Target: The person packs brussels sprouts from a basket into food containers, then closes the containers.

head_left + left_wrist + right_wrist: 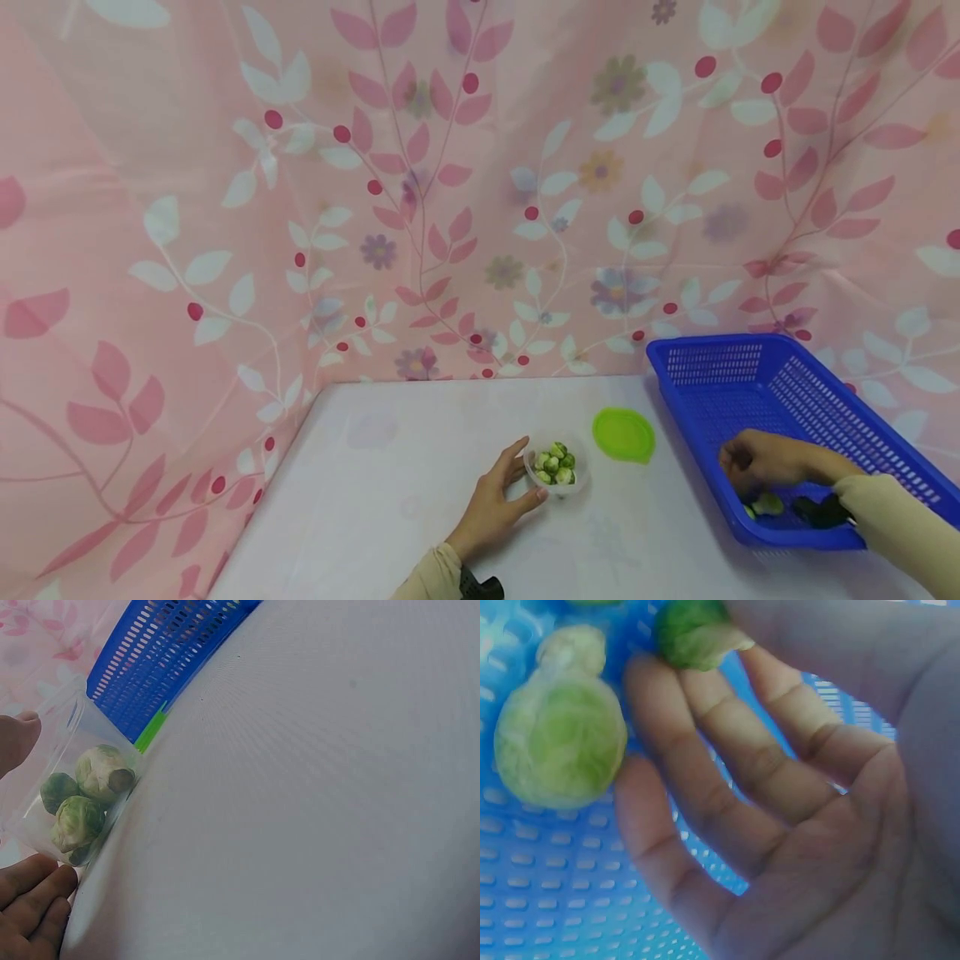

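Beside the clear plastic container [582, 482] on the table is my left hand [491, 502], fingers and thumb spread along its left side, with the fingertips right at the wall. Several Brussels sprouts [555, 463] fill that container; a few show through its side in the left wrist view. My right hand [772, 458] reaches down into the blue plastic basket [693, 454]. In the right wrist view its thumb and fingertips pinch a small green Brussels sprout [694, 634]. Another, paler sprout [561, 739] lies on the basket's floor by the fingers.
A bright green lid [624, 434] lies flat between the container and the basket. The white tabletop [360, 483] meets a pink floral curtain [450, 208] at the back. Dark wrist straps show on both arms.
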Action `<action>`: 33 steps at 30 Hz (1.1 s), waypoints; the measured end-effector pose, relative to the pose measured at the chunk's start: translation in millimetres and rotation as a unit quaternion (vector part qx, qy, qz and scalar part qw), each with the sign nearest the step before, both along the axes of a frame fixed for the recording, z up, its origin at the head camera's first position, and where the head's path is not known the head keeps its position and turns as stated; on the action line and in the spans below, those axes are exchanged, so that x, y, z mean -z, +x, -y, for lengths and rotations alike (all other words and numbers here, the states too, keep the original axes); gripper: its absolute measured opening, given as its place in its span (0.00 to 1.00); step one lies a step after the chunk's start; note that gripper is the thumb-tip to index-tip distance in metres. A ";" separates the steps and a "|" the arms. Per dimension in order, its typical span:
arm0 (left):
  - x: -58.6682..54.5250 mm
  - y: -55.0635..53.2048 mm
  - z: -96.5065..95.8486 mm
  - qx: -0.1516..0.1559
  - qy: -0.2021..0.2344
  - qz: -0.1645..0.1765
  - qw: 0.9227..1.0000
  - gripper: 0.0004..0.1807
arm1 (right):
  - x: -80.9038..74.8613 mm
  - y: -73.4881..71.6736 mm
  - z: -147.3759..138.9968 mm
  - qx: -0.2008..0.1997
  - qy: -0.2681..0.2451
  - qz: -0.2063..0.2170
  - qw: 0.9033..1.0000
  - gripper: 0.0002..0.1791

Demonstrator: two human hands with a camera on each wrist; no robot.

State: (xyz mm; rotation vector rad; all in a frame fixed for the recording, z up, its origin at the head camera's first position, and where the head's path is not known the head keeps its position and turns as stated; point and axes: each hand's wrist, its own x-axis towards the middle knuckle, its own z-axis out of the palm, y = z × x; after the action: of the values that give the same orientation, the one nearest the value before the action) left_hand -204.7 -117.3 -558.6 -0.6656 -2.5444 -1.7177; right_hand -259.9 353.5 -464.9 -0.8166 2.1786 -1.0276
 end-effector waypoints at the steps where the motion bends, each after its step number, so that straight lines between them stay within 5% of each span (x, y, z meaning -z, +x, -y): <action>1: 0.4 0.0 0.0 0.000 -0.001 0.000 1.000 0.45 | -0.8 0.4 -0.2 0.014 0.003 0.003 1.000 0.02; 7: 1.4 -0.5 0.4 -0.002 -0.001 -0.005 1.000 0.44 | -4.9 -1.3 -2.6 0.083 0.000 -0.001 0.997 0.09; 19: 0.0 0.3 0.5 0.003 0.002 0.004 1.000 0.45 | -7.8 -3.2 -7.4 0.149 0.020 -0.115 0.982 0.21; 33: -1.3 -0.1 0.6 0.005 0.006 -0.002 1.000 0.45 | -20.3 0.7 -2.6 0.264 0.028 -0.182 0.947 0.26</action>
State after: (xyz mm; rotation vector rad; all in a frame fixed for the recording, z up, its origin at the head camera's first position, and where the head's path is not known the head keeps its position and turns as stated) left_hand -204.8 -118.0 -557.3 -0.6806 -2.5307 -1.7321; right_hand -259.2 356.1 -444.6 -0.4205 2.8263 -1.1195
